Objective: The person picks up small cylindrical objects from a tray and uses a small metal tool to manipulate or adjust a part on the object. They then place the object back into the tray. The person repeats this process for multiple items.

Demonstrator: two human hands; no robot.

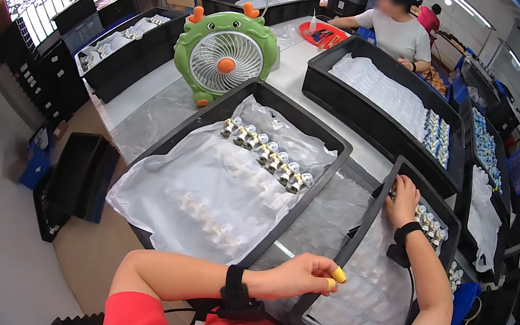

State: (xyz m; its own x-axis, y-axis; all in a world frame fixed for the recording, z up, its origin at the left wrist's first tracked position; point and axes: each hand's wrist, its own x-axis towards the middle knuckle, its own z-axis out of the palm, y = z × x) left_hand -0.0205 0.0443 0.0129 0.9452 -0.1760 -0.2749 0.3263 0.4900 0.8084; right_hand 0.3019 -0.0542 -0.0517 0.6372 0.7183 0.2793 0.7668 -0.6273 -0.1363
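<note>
My right hand [403, 199] reaches into the long black tray [365, 227] on the right, its fingers curled down at the end of a row of small white-and-yellow figurines [430, 226]. The fingertips are partly hidden, and what they grip cannot be made out. Over the near part of that tray my left hand [304, 274] hovers, thumb and forefinger brought together with yellow covers on the tips; nothing shows between them. In the middle black tray [335, 148], a row of similar figurines [268, 154] lies on a white sheet [205, 175], with more showing faintly beneath it.
A green cartoon-shaped fan [227, 58] stands behind the middle tray. Beyond it are a red plate of tools [321, 35] and a larger black tray of figurines [375, 99]. A co-worker [398, 32] sits at the far side. Stacked black trays [78, 177] stand on the floor at left.
</note>
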